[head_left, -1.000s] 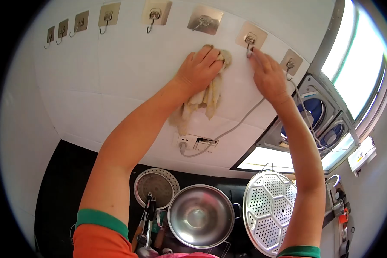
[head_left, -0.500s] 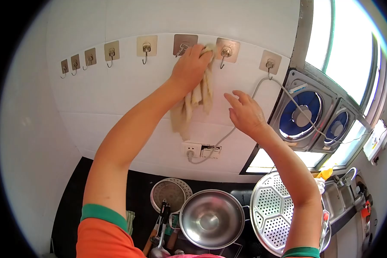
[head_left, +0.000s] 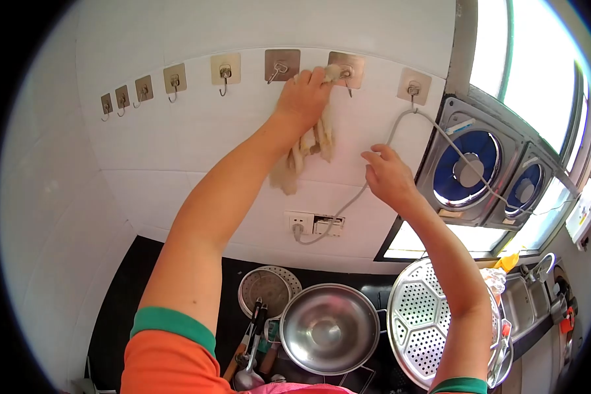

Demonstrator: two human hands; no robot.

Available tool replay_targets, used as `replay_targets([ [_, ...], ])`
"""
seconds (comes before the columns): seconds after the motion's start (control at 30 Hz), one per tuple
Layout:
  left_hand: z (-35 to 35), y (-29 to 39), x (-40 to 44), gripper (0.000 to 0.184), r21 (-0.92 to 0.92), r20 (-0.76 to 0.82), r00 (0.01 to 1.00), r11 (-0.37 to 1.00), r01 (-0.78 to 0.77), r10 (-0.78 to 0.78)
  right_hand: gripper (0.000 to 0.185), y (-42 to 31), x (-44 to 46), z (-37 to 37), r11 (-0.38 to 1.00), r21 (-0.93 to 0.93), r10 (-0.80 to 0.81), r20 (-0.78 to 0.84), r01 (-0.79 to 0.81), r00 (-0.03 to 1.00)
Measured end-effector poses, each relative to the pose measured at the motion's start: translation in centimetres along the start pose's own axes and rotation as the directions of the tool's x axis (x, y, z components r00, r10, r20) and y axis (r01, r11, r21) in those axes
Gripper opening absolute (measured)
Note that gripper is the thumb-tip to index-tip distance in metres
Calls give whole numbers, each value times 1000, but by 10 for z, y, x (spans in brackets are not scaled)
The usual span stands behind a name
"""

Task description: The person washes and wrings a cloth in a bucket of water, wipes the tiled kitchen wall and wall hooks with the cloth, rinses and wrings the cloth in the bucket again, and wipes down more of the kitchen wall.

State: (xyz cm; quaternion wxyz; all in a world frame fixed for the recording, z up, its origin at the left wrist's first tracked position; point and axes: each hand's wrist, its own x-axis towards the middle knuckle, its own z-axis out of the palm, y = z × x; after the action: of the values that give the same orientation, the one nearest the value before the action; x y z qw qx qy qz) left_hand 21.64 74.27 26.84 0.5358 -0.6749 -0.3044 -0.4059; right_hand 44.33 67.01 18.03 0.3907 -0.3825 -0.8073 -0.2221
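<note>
My left hand (head_left: 303,97) is closed on a beige cloth (head_left: 325,134), which hangs down in folds against the white wall. The cloth's upper end touches the metal plate of a wall hook (head_left: 352,64), second from the right in the row. Just left of it is another hook plate (head_left: 282,64). Lower and to the right, my right hand (head_left: 389,174) is in the air with fingers bent and partly apart, nothing in it, near the grey cable (head_left: 358,197).
A steel wok (head_left: 328,329), a perforated steamer tray (head_left: 417,315), a round strainer (head_left: 264,293) and a ladle (head_left: 248,379) lie below. Two blue fans (head_left: 467,168) stand in the window at right. A socket (head_left: 299,222) holds the cable's plug.
My right hand has left the hook it was touching and dropped lower. My left hand has brought the cloth rightward onto the hook plate. The view has shifted.
</note>
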Motion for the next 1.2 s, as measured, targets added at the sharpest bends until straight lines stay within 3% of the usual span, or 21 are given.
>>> replay_targets([
  [0.1, -5, 8, -23, 15, -2, 135, 991, 1000, -19, 19, 22, -16, -1, -14, 998, 38, -57, 2, 56, 998],
  [0.17, -8, 21, -51, 15, -136, 231, 970, 990, -48, 78, 24, -26, -5, -21, 995, 73, -73, 23, 71, 997],
  [0.3, -39, 44, -68, 15, -328, 498, 863, 904, 273, -80, 43, -49, -11, -22, 987, 148, 42, 157, -66, 987],
  [0.33, -46, 46, -63, 17, -352, 542, 829, 858, 373, -138, 45, -54, -14, -19, 976, 200, 63, 122, -87, 991],
  [0.4, -46, 49, -47, 21, -458, 470, 806, 681, 571, -359, 49, -64, -19, -7, 944, 311, 98, 46, -107, 994],
  [0.47, -49, 47, -20, 25, -591, 489, 707, 402, 699, -510, 67, -80, -19, 4, 892, 442, 128, -45, -95, 991],
  [0.53, -58, 52, 9, 29, -676, 614, 569, 9, 737, -547, 74, -92, -6, 5, 723, 670, 234, -7, -169, 972],
  [0.6, -77, 60, 29, 33, -692, 702, 555, -244, 679, -445, 70, -104, 4, -1, 349, 876, 355, 206, -334, 912],
  [0.63, -87, 61, 35, 35, -671, 741, 555, -371, 642, -379, 57, -111, 16, -6, 220, 942, 466, 127, -254, 876],
  [0.7, -99, 44, 41, 40, -635, 765, 617, -379, 673, -187, 41, -103, 34, -42, 112, 950, 528, 192, -292, 827],
  [0.73, -109, 34, 41, 42, -617, 765, 637, -383, 687, -89, 28, -100, 43, -57, 36, 980, 565, 141, -195, 813],
  [0.77, -138, 25, 44, 44, -592, 803, 585, -263, 762, -115, 26, -85, 57, -65, -5, 971, 604, 195, -240, 773],
  [0.8, -141, 15, 34, 44, -603, 795, 599, -243, 760, -102, 23, -81, 74, -78, 79, 986, 652, 60, -147, 756],
  [0.87, -142, -5, 14, 45, -626, 776, 626, -204, 752, -74, 23, -50, 109, -100, 236, 963, 662, -60, -131, 747],
  [0.9, -137, -14, -1, 45, -684, 729, 682, -41, 728, -56, 26, -18, 128, -104, 370, 926, 583, -172, -71, 794],
  [0.97, -109, -31, -46, 46, -746, 631, 776, 279, 605, 4, 27, -16, 162, -142, 749, 640, 493, -370, -169, 787],
  [1.0, -89, -39, -74, 47, -708, 617, 787, 426, 564, -17, 31, -11, 179, -152, 844, 504, 434, -445, -182, 783],
  [1.03, -75, -46, -101, 49, -647, 601, 798, 564, 513, -37, 34, -3, 195, -157, 899, 393, 394, -531, -194, 750],
  [1.1, -75, -55, -140, 53, -334, 569, 798, 830, 447, -201, 45, 19, 226, -163, 976, 84, 210, -624, -202, 753],
  [1.17, -75, -80, -168, 60, -304, 448, 884, 908, 288, -130, 53, 38, 253, -143, 966, 16, 205, -653, -258, 729],
  [1.2, -72, -88, -177, 63, -284, 387, 918, 937, 205, -84, 56, 42, 264, -132, 935, 48, 299, -643, -352, 705],
])
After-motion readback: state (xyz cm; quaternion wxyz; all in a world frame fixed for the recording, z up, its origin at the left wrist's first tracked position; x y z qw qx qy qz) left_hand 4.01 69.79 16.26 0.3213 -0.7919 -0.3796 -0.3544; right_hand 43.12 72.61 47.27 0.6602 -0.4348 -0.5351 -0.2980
